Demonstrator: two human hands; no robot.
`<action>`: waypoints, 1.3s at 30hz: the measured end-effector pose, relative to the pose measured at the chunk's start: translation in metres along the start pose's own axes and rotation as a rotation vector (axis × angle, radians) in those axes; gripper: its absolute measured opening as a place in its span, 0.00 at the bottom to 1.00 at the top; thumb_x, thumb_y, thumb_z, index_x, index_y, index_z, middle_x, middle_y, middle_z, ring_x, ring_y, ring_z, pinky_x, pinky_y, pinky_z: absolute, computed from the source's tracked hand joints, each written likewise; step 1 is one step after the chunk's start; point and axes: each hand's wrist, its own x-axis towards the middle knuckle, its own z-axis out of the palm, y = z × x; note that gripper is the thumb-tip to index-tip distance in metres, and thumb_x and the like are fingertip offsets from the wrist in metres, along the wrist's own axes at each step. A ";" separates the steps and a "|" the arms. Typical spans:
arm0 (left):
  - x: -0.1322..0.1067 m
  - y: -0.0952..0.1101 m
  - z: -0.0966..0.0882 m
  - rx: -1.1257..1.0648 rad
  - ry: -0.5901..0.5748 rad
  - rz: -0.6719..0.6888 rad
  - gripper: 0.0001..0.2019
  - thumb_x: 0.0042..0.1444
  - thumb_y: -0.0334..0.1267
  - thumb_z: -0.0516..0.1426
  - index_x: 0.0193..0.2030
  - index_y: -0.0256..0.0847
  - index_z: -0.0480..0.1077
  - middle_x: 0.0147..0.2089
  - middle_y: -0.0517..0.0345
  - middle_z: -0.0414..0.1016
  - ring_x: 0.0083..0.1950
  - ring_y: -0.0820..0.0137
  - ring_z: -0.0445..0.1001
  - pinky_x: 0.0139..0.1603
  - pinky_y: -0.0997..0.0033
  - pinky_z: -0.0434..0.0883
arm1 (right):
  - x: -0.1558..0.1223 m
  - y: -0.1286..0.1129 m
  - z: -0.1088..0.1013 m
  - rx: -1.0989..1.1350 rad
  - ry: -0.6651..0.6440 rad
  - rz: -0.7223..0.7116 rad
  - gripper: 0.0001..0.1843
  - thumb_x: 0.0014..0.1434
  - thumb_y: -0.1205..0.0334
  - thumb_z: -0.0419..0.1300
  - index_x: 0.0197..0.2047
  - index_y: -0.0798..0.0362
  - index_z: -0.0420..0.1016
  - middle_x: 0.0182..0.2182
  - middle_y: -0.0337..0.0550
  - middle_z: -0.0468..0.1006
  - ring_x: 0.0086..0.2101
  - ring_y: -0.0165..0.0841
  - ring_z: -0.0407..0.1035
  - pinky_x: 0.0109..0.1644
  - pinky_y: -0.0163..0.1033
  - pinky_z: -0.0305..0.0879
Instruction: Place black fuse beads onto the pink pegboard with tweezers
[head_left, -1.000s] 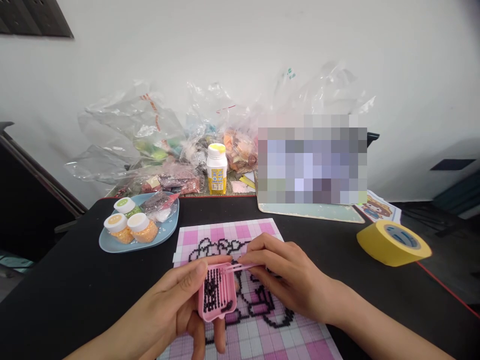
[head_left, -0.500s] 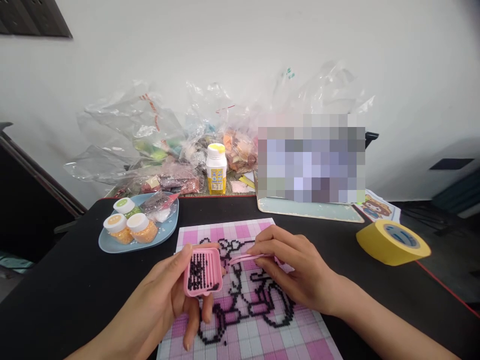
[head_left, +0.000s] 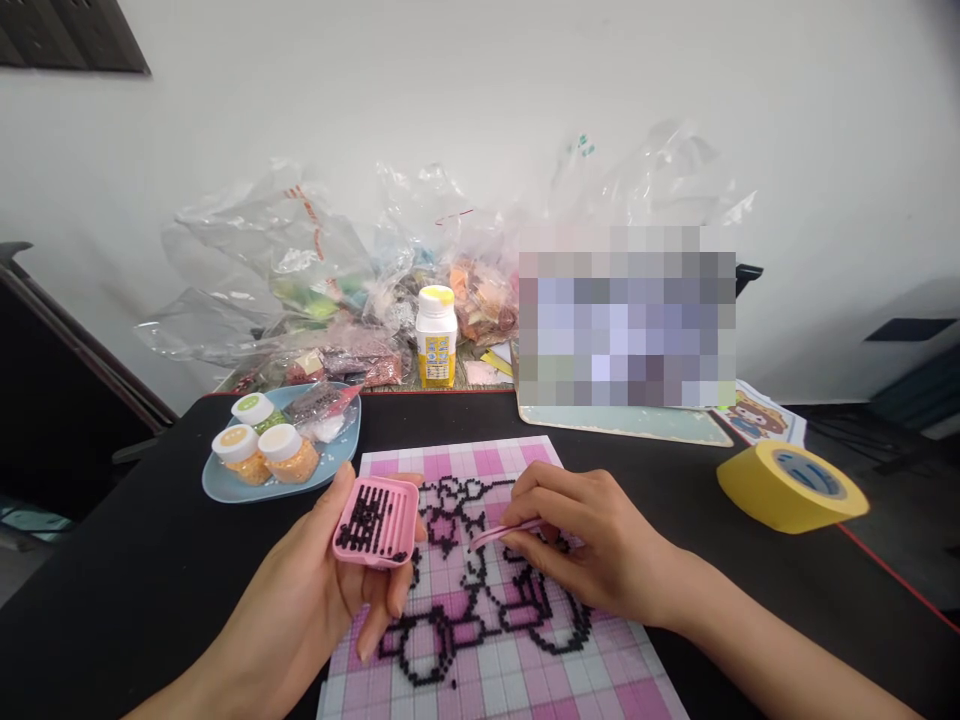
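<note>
My left hand [head_left: 315,590] is closed round a small pink tray [head_left: 375,520] that holds several black beads, lifted a little above the left side of the board. My right hand [head_left: 577,545] pinches pink tweezers [head_left: 504,532], whose tips point left and down at the bead outline. A pink and white checked pegboard [head_left: 502,660] lies flat on the black table [head_left: 150,590], with a black bead outline [head_left: 480,580] laid across its middle. The tray and the tweezers are apart, with part of the outline showing between them.
A blue plate [head_left: 225,487] with three small bead jars and a packet sits at the left. Behind stand a yellow-capped bottle [head_left: 436,337] and clear plastic bags [head_left: 300,290] of beads. A yellow tape roll [head_left: 791,486] lies at the right, near a blurred panel.
My left hand has carried the pink tray to the left, off the middle of the board. My right hand has lowered the tweezers toward the bead outline. More of the outline now shows.
</note>
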 end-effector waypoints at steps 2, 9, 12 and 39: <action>0.001 0.000 -0.001 -0.008 0.009 -0.010 0.28 0.62 0.57 0.51 0.32 0.34 0.79 0.18 0.51 0.75 0.14 0.76 0.63 0.13 0.82 0.64 | -0.001 0.000 0.001 -0.016 -0.015 0.004 0.04 0.66 0.64 0.57 0.40 0.54 0.72 0.32 0.41 0.74 0.29 0.28 0.68 0.30 0.33 0.61; -0.001 0.004 0.002 0.006 0.036 -0.018 0.28 0.65 0.56 0.47 0.33 0.35 0.79 0.18 0.51 0.74 0.14 0.76 0.63 0.13 0.82 0.63 | -0.001 0.001 0.001 -0.047 -0.036 0.000 0.05 0.67 0.63 0.56 0.40 0.54 0.72 0.33 0.41 0.74 0.29 0.28 0.67 0.30 0.32 0.61; -0.001 0.002 0.000 0.017 0.027 -0.020 0.27 0.64 0.57 0.49 0.31 0.36 0.78 0.19 0.51 0.75 0.15 0.75 0.64 0.13 0.82 0.63 | 0.000 0.001 0.001 -0.051 -0.039 0.001 0.06 0.68 0.63 0.56 0.40 0.54 0.72 0.32 0.41 0.74 0.28 0.28 0.67 0.29 0.32 0.61; -0.001 0.000 -0.001 0.005 -0.008 -0.037 0.28 0.64 0.56 0.50 0.31 0.33 0.79 0.18 0.52 0.75 0.14 0.77 0.65 0.14 0.83 0.63 | -0.001 0.000 0.003 -0.083 -0.054 -0.005 0.07 0.68 0.63 0.54 0.40 0.54 0.73 0.33 0.42 0.74 0.27 0.27 0.67 0.29 0.32 0.61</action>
